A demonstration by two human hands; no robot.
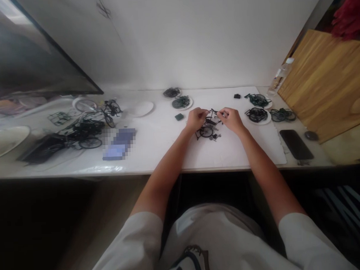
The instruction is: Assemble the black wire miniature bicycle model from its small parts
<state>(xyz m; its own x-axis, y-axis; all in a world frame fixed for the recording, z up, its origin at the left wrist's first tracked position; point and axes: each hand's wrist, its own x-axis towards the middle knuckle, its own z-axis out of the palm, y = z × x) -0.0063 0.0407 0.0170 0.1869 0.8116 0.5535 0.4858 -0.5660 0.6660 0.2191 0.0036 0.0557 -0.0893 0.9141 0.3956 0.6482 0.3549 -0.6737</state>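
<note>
Close together over the white board [233,153], my left hand [197,118] and my right hand [230,118] each pinch thumb against fingers. Between their fingertips is a thin black miniature bicycle part [212,111], shaped like a frame or handlebar. Its exact form is too small to tell, and the fingers cover its ends. Just below lies a small black spoked wheel [206,131], beside my left wrist. More tiny dark parts [215,137] are scattered to the right of that wheel.
Small plates of dark bicycle parts [257,115] stand at right and behind. A green block [179,117] lies left of my hands. Black phone [296,144], bottle [281,76] and wooden board [326,82] are at right. Model bicycles [91,130] crowd the left, near a pixelated blue item [119,144].
</note>
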